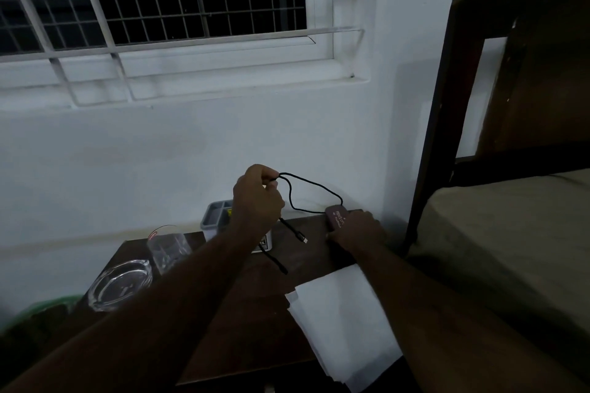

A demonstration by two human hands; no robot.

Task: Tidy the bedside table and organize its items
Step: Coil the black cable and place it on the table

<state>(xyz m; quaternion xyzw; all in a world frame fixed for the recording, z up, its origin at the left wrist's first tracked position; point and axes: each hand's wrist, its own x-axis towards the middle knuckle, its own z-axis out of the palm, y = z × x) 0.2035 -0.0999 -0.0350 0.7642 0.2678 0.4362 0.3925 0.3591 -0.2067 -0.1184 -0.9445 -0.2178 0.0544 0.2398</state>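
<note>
A black cable [311, 183] loops up from a dark maroon pouch-like case [336, 217] at the back right of the dark wooden bedside table [249, 313]. My left hand [255, 198] is raised above the table and pinches the cable's loop; loose ends with plugs hang below it. My right hand [357, 230] rests on the case and grips its near side, covering much of it.
A grey organizer box [217, 212] stands at the back, partly behind my left hand. A clear tumbler [167, 249] and a glass ashtray [119, 284] sit at the left. White paper sheets [341, 322] lie at the front right. A bed [498, 233] stands at the right.
</note>
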